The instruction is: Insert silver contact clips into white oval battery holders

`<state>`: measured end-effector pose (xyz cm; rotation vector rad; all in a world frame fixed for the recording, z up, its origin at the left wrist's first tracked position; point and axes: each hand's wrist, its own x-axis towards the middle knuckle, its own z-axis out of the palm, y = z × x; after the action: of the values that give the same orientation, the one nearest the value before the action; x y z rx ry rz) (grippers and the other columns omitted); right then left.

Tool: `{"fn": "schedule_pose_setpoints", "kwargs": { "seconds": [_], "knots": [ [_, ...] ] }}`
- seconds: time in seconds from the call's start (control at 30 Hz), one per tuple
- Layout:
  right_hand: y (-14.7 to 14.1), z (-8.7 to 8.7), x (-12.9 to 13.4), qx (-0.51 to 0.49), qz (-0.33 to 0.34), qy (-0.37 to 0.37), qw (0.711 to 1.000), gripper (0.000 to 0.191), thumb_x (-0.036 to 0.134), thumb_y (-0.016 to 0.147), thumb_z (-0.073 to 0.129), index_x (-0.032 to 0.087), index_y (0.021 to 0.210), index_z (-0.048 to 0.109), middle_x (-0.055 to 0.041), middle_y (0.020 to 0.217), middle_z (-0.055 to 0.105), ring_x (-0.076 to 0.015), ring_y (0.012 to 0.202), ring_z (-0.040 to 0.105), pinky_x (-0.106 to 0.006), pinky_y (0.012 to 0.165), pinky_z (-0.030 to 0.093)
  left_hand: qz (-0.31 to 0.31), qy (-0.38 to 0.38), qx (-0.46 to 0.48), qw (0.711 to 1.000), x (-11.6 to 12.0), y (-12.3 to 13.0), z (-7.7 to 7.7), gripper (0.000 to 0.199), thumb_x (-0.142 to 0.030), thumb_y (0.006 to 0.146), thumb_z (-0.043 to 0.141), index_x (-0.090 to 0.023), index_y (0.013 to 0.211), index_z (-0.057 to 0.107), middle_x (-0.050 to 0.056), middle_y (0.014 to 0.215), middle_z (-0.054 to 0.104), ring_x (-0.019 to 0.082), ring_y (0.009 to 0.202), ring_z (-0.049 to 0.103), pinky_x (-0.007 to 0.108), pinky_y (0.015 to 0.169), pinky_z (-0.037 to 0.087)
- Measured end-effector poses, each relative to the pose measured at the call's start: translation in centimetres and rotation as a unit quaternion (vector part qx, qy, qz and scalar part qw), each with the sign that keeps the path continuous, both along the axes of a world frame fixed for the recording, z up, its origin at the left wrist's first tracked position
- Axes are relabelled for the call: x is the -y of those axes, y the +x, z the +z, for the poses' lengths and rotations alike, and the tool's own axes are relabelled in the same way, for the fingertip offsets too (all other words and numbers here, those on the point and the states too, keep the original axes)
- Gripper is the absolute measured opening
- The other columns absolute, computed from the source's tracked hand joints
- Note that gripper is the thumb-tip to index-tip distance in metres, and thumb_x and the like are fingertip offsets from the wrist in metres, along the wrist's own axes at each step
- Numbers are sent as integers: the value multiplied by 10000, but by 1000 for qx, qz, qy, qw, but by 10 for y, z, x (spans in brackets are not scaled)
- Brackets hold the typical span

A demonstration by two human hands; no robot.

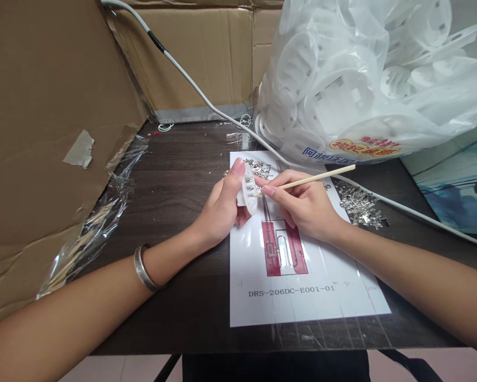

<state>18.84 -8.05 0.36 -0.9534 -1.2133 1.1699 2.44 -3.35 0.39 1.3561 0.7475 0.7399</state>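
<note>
My left hand (222,207) is closed around a white plastic part (249,200) with a row of slots, its thumb on the top edge. Small metal pieces show in the slots. Between the fingertips of my right hand (305,204) is a thin wooden stick (321,176), slanting down to the left. The stick's lower tip meets the slotted face of the white part, or lies very close to it. Under both hands lies a printed sheet (278,310) with a red and white drawing. One pile of small metal pieces (258,168) sits just behind the white part.
Another heap of metal pieces (361,206) lies right of the sheet. A large clear bag of white plastic parts (334,101) stands at the back right. A white cable (206,101) crosses the dark table (170,175). Cardboard walls (55,79) bound the left and back.
</note>
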Motion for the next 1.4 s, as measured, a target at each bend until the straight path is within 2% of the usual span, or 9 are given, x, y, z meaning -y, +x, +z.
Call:
{"fn": "schedule_pose_setpoints", "kwargs": {
  "seconds": [0.2,0.43,0.7,0.93,1.0,1.07,1.17,1.27,1.4],
  "knots": [
    [-2,3,-1,-7,-8,-21,1000,270,413,796,914,233,722,727,39,551,615,-180,795,750,-344,927,628,16,5,-7,1000,1,2,4,765,-853,928,318,-171,825,649,-26,445,385,100,395,402,240,383,302],
    [-3,-2,-1,11,-35,19,999,169,323,852,864,239,747,761,25,704,729,-154,791,762,-398,1104,577,8,-17,19,1000,2,2,5,706,-846,902,404,-181,793,615,-32,419,387,91,368,362,238,355,249],
    [-6,-1,1,24,-51,19,998,248,447,801,902,244,751,769,-4,772,769,-212,946,794,-444,1153,557,-3,-26,27,999,2,1,6,716,-822,908,407,-161,870,678,-25,446,407,98,375,351,262,350,233],
    [-5,-3,2,22,-41,34,998,138,340,834,892,252,780,800,17,772,771,-153,839,766,-416,1189,523,-20,-29,23,999,2,0,6,747,-848,892,422,-152,962,684,-35,484,431,93,375,365,245,337,245],
    [-5,-3,3,26,-43,34,998,153,354,834,890,249,772,797,8,783,771,-154,837,755,-392,1111,570,-9,-27,20,999,2,-1,5,728,-856,884,445,-164,945,662,-36,499,449,86,375,367,235,341,262],
    [-5,-1,4,30,-69,24,997,214,395,840,879,240,742,769,9,730,731,-147,749,713,-340,887,631,6,-21,18,1000,2,-2,3,691,-855,884,456,-184,872,620,-38,492,441,81,378,367,227,349,272],
    [-6,0,5,41,-97,4,994,294,463,844,866,228,732,729,26,629,625,-125,606,600,-278,593,537,27,-33,13,999,0,-4,0,659,-859,872,478,-209,779,533,-34,494,440,83,384,383,224,352,278],
    [-8,1,6,38,-102,11,994,271,445,849,869,235,748,730,37,591,561,-126,593,579,-272,557,504,24,-36,17,999,0,-3,-1,653,-854,882,463,-215,752,510,-27,496,452,88,382,392,228,350,287],
    [-8,1,5,14,-104,2,994,280,457,858,864,258,746,702,9,619,600,-194,773,706,-310,660,590,5,5,12,1000,1,-2,0,693,-845,920,388,-209,675,511,-11,461,439,95,385,406,243,367,305]
  ]
}}
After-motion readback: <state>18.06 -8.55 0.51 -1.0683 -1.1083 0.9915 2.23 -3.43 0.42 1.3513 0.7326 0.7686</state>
